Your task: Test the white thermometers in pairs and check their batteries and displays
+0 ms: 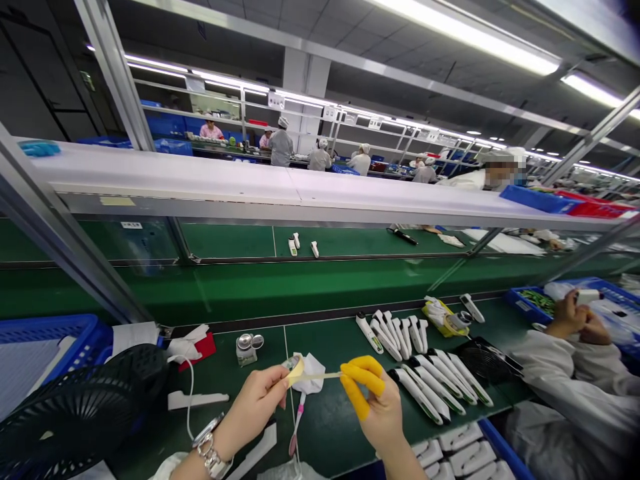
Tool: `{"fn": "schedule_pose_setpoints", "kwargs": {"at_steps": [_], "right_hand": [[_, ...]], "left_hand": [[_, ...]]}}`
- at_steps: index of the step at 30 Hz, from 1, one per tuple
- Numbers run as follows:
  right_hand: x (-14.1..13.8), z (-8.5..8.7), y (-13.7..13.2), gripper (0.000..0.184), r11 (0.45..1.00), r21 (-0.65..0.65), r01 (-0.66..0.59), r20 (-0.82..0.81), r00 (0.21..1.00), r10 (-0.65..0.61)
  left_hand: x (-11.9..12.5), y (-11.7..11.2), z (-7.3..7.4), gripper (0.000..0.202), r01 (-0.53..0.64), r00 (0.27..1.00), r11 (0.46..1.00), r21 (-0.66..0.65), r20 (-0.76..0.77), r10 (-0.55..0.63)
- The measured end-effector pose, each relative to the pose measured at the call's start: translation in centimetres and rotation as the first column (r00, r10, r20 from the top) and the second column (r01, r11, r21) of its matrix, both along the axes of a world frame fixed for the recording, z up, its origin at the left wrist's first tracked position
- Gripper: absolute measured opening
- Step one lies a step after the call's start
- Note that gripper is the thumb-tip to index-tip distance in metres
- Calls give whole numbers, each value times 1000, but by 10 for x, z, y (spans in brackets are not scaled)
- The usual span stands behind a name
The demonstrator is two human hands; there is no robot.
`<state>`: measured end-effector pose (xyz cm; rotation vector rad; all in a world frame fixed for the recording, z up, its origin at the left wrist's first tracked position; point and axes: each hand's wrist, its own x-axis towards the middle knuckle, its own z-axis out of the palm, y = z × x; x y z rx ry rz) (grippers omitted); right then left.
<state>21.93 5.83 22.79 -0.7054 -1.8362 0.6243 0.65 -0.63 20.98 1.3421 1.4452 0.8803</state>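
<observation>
My left hand point(260, 395), with a watch and bracelet on the wrist, pinches a small roll of yellowish tape point(296, 371). From it a narrow strip point(323, 376) stretches to my right hand point(377, 407), which wears yellow finger covers and pinches the strip's end. Behind the tape lies a crumpled white cloth or tissue point(314, 385). Below it is a thin pink and white brush-like tool point(299, 423). White shell pieces point(197, 400) lie left of my left hand. Right of my right hand, white handheld devices point(425, 393) with black tips lie in rows.
A black fan point(85, 413) and blue basket point(85, 327) stand left. Small metal round parts point(247, 350) sit on the green bench. A yellow tray point(445, 317) lies beyond the devices. At right, a co-worker's hands point(575, 319) hold a white part. A white shelf point(250, 183) crosses ahead.
</observation>
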Motion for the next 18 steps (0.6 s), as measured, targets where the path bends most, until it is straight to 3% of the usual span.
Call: {"fn": "schedule_pose_setpoints", "kwargs": {"at_steps": [11, 18], "right_hand": [[-1, 4, -5, 19, 998, -52, 28, -58, 998, -31], [0, 12, -15, 9, 998, -65, -21, -73, 997, 17]], "left_hand": [[1, -6, 10, 36, -37, 997, 999, -10, 66, 38], [1, -4, 12, 31, -17, 953, 997, -74, 301, 39]]}}
